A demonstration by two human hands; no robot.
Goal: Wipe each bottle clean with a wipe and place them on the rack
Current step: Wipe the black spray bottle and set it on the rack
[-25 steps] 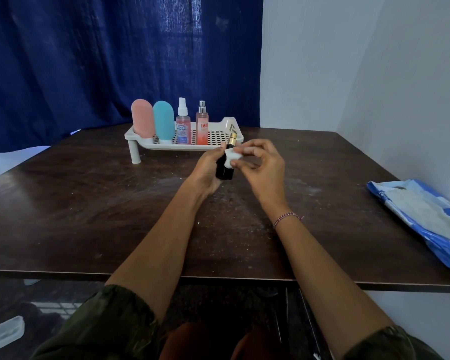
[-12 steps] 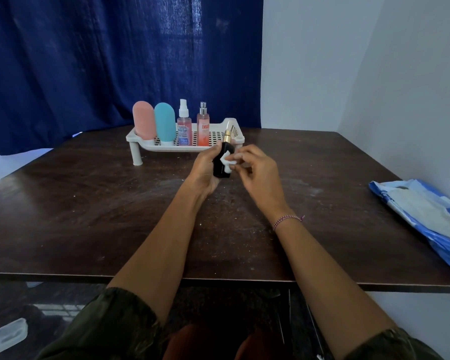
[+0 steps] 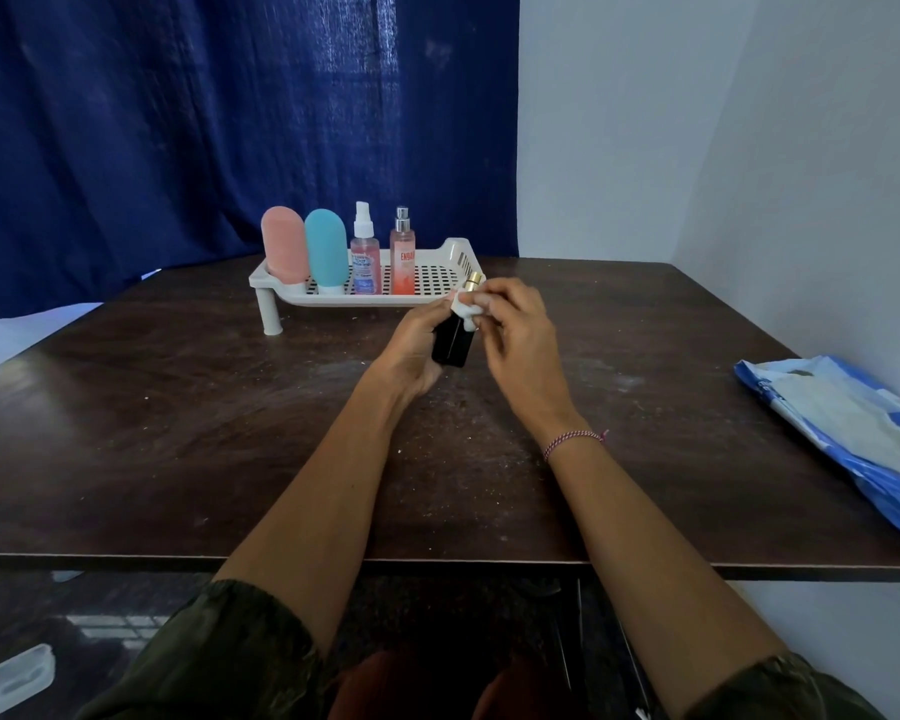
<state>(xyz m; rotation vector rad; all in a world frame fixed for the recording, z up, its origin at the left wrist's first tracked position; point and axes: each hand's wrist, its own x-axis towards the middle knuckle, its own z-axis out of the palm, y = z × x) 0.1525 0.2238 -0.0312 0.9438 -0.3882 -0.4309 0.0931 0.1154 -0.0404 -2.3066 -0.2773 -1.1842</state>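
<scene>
At frame centre the left hand (image 3: 411,345) grips the black bottle (image 3: 453,341) while the right hand (image 3: 515,335) pinches a wipe (image 3: 464,307) against its neck: wiping continues, then likely the rack (image 3: 458,252), upper centre.

**One readable word, on a spray bottle**

We can make out only one piece of lettering: capitals that look like "ENGA" on the upper part of the silver-capped peach spray bottle (image 3: 402,262), which stands on the white rack (image 3: 461,254). The word runs off round the bottle's curve. Just beside it, the white-capped pink spray bottle (image 3: 365,262) carries a blue and white label, but its print is too small for us to read. The blue wipes pack (image 3: 848,423) on the counter (image 3: 178,407) shows faint marks near its left edge, which we cannot read.
</scene>
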